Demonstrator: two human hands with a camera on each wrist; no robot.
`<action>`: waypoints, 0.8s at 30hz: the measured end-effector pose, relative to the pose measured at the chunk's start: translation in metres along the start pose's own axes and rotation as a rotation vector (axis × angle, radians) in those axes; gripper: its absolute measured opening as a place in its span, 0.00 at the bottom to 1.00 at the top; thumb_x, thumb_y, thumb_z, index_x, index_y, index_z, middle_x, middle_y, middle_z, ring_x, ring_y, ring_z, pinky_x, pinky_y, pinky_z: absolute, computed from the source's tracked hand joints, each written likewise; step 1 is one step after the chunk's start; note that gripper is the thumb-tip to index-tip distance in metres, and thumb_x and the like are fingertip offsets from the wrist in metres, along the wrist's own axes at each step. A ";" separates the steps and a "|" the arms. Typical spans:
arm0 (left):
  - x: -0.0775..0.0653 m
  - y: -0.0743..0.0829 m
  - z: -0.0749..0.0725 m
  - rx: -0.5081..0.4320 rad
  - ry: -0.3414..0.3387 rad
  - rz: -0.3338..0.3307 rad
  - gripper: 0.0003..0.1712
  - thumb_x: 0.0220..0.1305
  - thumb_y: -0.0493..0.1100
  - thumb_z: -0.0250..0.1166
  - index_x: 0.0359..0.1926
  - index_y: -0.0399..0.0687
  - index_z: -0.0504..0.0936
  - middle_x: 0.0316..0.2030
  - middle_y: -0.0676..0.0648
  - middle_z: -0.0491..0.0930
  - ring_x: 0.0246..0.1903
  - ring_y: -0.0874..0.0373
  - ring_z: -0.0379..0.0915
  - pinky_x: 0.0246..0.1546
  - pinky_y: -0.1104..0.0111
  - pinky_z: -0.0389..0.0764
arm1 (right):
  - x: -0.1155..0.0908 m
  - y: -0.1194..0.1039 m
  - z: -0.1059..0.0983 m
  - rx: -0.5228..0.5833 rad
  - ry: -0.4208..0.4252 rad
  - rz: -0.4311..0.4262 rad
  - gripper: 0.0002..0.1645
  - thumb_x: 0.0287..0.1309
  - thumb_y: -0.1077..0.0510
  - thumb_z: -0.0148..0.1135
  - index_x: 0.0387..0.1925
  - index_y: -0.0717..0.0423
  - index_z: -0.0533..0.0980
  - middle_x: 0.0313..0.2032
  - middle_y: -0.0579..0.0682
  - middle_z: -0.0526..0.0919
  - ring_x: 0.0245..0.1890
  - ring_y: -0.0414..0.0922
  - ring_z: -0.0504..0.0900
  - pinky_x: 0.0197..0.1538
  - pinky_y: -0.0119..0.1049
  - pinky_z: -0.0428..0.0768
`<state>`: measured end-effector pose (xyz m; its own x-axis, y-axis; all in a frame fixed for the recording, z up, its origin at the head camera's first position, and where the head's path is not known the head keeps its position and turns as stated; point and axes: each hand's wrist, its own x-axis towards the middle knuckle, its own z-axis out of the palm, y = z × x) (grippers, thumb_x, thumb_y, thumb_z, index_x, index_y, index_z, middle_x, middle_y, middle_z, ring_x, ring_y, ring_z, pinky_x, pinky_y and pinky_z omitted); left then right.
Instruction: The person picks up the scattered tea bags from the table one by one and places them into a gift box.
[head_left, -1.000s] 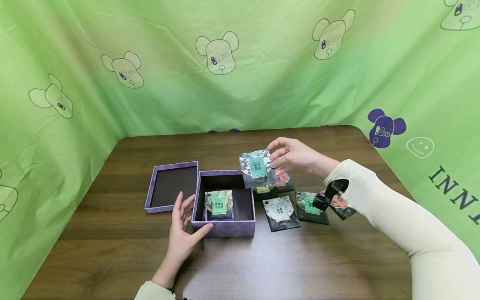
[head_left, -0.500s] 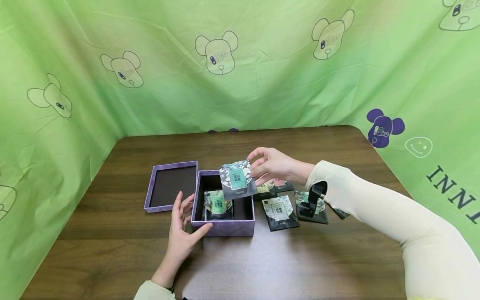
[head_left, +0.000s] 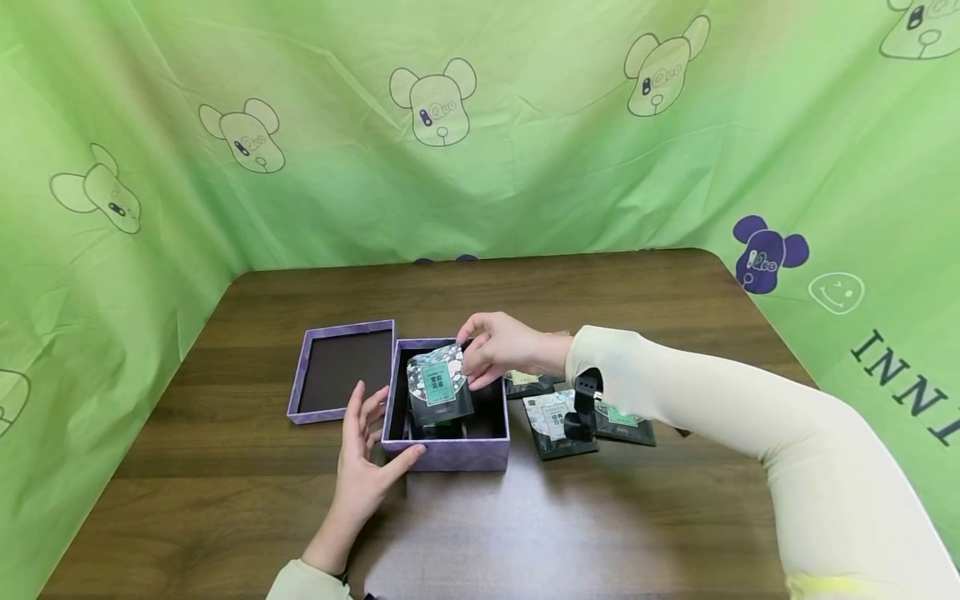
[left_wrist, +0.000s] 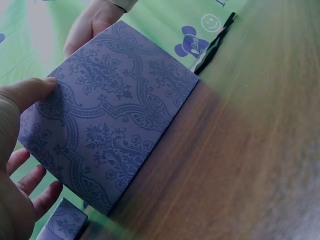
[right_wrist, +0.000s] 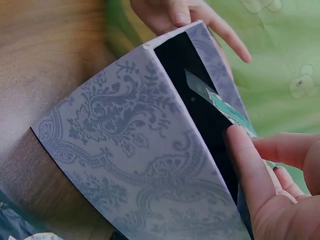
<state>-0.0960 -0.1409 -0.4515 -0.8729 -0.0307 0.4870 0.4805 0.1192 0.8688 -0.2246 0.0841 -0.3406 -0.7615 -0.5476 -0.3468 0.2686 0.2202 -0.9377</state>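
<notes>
My right hand pinches the right edge of a dark tea sachet with a green label and white flower print. The sachet tilts over the opening of a purple patterned box, its lower part within the walls. Beneath it, another sachet in the box is mostly hidden. In the right wrist view the held sachet slants past the box's rim. My left hand rests at the box's front left corner. Its thumb lies on the front wall and its loosely spread fingers are along the left side.
The box's purple lid lies inside-up left of the box. Right of the box, a white-labelled sachet, a green-labelled one and others lie on the wooden table, partly under the right arm. A green printed cloth hangs behind.
My right hand has carried the flower-print sachet left and down, from above the box's right rim into its opening, over the sachet inside. The left hand and box have stayed put.
</notes>
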 end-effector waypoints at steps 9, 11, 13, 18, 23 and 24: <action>0.000 0.001 0.002 0.002 -0.003 0.011 0.63 0.44 0.19 0.73 0.77 0.37 0.46 0.63 0.27 0.66 0.60 0.63 0.66 0.53 0.75 0.71 | 0.008 0.003 0.011 -0.071 -0.038 0.044 0.21 0.50 0.81 0.57 0.45 0.66 0.65 0.23 0.57 0.80 0.20 0.47 0.83 0.30 0.40 0.85; -0.001 0.001 0.001 0.006 -0.003 0.007 0.63 0.43 0.19 0.73 0.77 0.37 0.46 0.64 0.27 0.66 0.60 0.63 0.66 0.53 0.75 0.71 | 0.009 0.002 0.012 -0.088 -0.042 0.055 0.21 0.50 0.81 0.57 0.45 0.66 0.65 0.24 0.57 0.80 0.20 0.47 0.82 0.30 0.40 0.85; -0.001 0.001 0.001 0.007 -0.003 0.007 0.63 0.43 0.19 0.72 0.76 0.37 0.46 0.64 0.27 0.66 0.61 0.63 0.66 0.53 0.75 0.71 | 0.010 0.002 0.013 -0.102 -0.049 0.062 0.21 0.50 0.81 0.56 0.44 0.66 0.65 0.24 0.57 0.80 0.20 0.47 0.82 0.30 0.40 0.85; -0.001 0.001 0.000 0.008 -0.001 -0.006 0.63 0.43 0.19 0.72 0.77 0.37 0.46 0.64 0.27 0.66 0.61 0.63 0.66 0.54 0.75 0.71 | 0.013 0.002 0.015 -0.135 -0.055 0.064 0.21 0.49 0.82 0.56 0.44 0.65 0.64 0.25 0.57 0.80 0.21 0.47 0.82 0.30 0.41 0.85; -0.001 0.002 0.001 0.006 0.000 0.004 0.63 0.43 0.19 0.72 0.77 0.39 0.47 0.64 0.27 0.66 0.60 0.63 0.66 0.53 0.75 0.71 | 0.015 0.002 0.016 -0.174 -0.091 0.090 0.22 0.52 0.81 0.56 0.46 0.66 0.64 0.27 0.57 0.80 0.24 0.48 0.83 0.33 0.41 0.85; -0.001 0.002 0.002 0.004 -0.001 0.010 0.63 0.43 0.19 0.72 0.77 0.38 0.47 0.64 0.27 0.66 0.60 0.62 0.66 0.53 0.75 0.71 | 0.015 0.002 0.016 -0.182 -0.099 0.102 0.22 0.53 0.80 0.56 0.47 0.66 0.63 0.28 0.58 0.81 0.25 0.48 0.84 0.33 0.41 0.86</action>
<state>-0.0942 -0.1390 -0.4507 -0.8681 -0.0283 0.4955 0.4889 0.1235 0.8636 -0.2262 0.0639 -0.3479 -0.6720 -0.5896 -0.4480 0.2232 0.4156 -0.8817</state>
